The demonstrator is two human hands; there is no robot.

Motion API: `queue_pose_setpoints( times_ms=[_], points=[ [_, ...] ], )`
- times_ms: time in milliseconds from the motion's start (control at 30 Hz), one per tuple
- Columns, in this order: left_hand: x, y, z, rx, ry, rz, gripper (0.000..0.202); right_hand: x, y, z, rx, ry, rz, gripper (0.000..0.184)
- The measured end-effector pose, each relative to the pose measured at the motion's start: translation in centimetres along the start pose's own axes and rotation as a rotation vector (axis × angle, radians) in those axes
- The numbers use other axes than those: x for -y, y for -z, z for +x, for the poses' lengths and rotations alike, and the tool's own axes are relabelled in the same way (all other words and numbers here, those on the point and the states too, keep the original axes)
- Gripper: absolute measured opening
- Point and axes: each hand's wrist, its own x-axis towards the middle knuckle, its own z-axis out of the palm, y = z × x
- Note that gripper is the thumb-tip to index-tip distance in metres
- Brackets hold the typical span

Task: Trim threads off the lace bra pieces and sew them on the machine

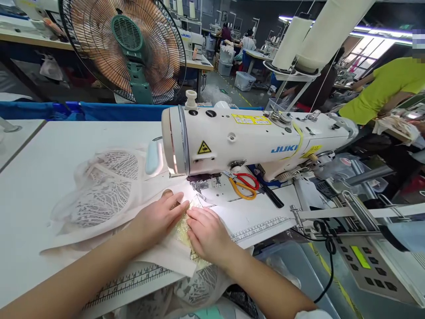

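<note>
Working at a white table [133, 130], you face a sewing machine [226, 144] that spans the far side and reaches off to the right. Beyond it on the left stands a caged fan [128, 33]; 2 large thread cones [294, 42] rise at the far right, and a person in a yellow-green shirt [385, 91] is at the right edge of the room.

Both your forearms come in from the near side. Your left hand [157, 217] lies palm down, fingers narrow and stretched toward the right. Your right hand [209, 232] faces it, fingers bent and close together. Between them is the yellow lace [182, 228], just on the near side of the needle area; the fingertips touch it, but you can't tell from here whether either hand pinches it or only presses.

White lace fabric [108, 190] spreads to the left of your left hand, and more lace [201, 283] shows below the near table edge, which carries a printed ruler [262, 228]. Tabletop extends far left past the fabric. To your right, scissors [236, 178] and a black-handled tool [274, 197] lie beside the machine, limiting movement on that side.
</note>
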Motion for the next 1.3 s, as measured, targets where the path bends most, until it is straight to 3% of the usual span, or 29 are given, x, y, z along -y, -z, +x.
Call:
queue_pose_setpoints(
  times_ms=[267,433,733,1000,1067,1200,1300],
  points=[
    [0.9,1.0,0.7,0.136,-0.010,-0.108,0.030,0.1,0.1,0.0,0.050,-0.056,0.050,0.022],
    [1.7,0.7,0.9,0.152,0.010,-0.130,0.033,0.1,0.2,0.1,0.046,-0.057,0.057,0.021],
    [3.9,0.7,1.9,0.191,0.013,-0.080,0.039,0.1,0.0,0.1,0.019,-0.045,0.050,0.020],
    [4.4,0.6,2.7,0.264,0.073,0.038,0.037,0.7,0.7,0.2,-0.064,0.041,0.076,0.017],
    [4.3,0.7,2.8,0.258,0.090,0.050,0.035,1.4,0.7,-0.1,-0.015,0.127,0.067,0.017],
    [4.1,1.2,2.7,0.253,0.113,0.064,0.032,3.1,0.5,-0.6,0.244,0.216,-0.042,0.030],
    [3.8,2.1,1.5,0.252,0.149,0.076,0.031,4.0,0.7,-0.6,0.355,0.183,-0.135,0.015]
  ],
)
